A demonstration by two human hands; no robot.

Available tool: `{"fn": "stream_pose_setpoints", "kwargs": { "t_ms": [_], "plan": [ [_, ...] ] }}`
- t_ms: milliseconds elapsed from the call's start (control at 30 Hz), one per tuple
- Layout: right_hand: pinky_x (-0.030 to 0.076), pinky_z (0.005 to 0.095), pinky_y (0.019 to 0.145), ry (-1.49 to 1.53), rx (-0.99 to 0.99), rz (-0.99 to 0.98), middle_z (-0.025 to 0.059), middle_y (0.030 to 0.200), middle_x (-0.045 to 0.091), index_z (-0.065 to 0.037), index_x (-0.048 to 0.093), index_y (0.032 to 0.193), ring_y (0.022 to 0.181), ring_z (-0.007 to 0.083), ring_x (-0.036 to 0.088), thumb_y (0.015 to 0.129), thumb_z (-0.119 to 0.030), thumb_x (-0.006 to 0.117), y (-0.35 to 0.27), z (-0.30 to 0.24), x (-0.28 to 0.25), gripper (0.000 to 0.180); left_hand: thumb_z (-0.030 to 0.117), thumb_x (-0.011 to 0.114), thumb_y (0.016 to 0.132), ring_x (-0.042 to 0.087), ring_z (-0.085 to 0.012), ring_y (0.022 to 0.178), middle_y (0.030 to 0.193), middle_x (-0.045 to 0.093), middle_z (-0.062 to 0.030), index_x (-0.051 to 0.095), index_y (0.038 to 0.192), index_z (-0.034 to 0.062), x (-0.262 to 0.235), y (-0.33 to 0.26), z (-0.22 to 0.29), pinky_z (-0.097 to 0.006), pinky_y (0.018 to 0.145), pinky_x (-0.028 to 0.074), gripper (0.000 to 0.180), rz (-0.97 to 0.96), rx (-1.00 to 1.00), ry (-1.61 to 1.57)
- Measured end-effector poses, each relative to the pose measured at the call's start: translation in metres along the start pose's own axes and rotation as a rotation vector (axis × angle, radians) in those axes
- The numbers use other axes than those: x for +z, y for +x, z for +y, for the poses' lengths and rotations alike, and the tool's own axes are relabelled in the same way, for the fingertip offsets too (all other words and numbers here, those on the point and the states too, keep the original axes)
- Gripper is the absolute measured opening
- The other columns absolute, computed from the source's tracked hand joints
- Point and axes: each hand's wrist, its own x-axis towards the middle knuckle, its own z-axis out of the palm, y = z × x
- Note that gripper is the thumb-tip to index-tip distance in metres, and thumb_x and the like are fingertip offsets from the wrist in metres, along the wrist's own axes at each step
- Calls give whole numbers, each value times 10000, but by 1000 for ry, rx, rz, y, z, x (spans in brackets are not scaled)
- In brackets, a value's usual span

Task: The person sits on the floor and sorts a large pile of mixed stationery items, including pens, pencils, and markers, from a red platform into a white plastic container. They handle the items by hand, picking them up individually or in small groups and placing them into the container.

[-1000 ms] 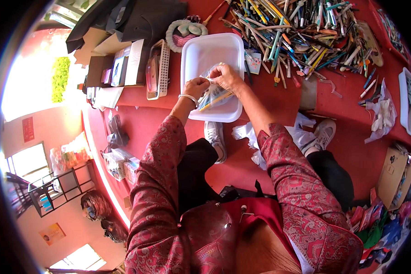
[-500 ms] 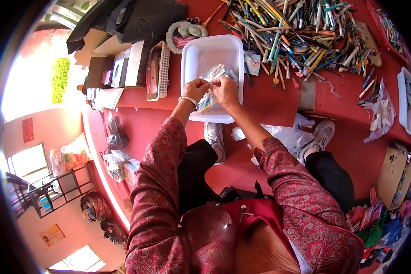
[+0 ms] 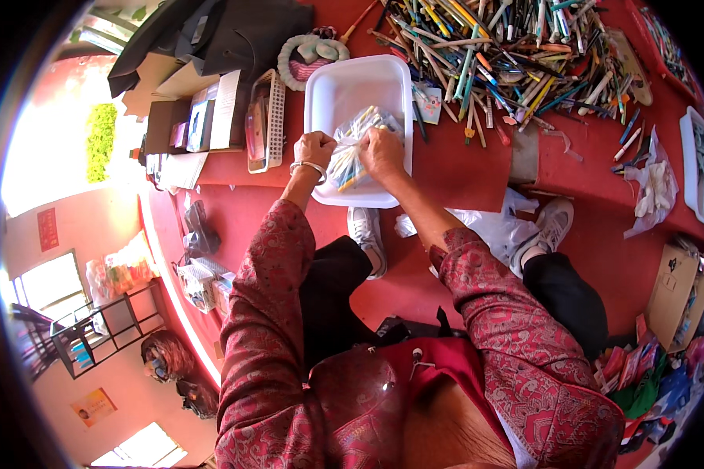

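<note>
A clear plastic bag of pencils (image 3: 353, 152) was gripped over the white tray (image 3: 332, 94), clamped between the left hand (image 3: 314, 150) and the right hand (image 3: 382, 154).

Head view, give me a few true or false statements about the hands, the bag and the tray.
1. Both hands grip a clear plastic bag of pens. True.
2. The bag is over a black bin. False: it is over a white tray.
3. The left hand wears a bracelet at the wrist. True.
4. The right hand rests on the pile of pens. False: it is on the bag.
</note>
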Motion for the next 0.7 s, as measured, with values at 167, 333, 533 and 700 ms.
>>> {"fn": "stream_pose_setpoints", "kwargs": {
  "t_ms": [167, 333, 533, 700],
  "plan": [
    [473, 393, 658, -42, -13, -17, 180, 719, 598, -22, 609, 693, 719, 324, 589, 664, -145, 583, 1, 0, -6, 128, 181, 602, 665, 602, -272, 657, 673, 618, -115, 644, 683, 70, -4, 1, -1, -348, 652, 473, 120, 4, 19, 23],
    [482, 376, 628, -76, -22, -208, 165, 654, 604, -43, 633, 659, 634, 292, 608, 688, -194, 611, 28, -9, -40, 155, 155, 561, 712, 562, -278, 844, 969, 590, -122, 634, 890, 114, -9, 20, -37, -357, 737, 453, 197, 225, 9, -71],
    [419, 261, 442, 228, -233, 145, 57, 535, 562, -8, 571, 642, 437, 109, 527, 770, -198, 555, 60, -13, -111, 230, 256, 687, 620, 523, -280, 865, 895, 553, -118, 628, 929, 153, -18, 4, 35, -371, 771, 427, 331, -196, 260, 215],
    [431, 429, 573, 211, -361, 230, 202, 614, 549, 2, 555, 653, 623, 359, 551, 702, -164, 576, 55, -18, -111, 174, 415, 663, 645, 519, -304, 915, 952, 551, -162, 604, 876, 62, 16, 7, 30, -382, 803, 417, 426, -253, 275, 556]
  ]
}}
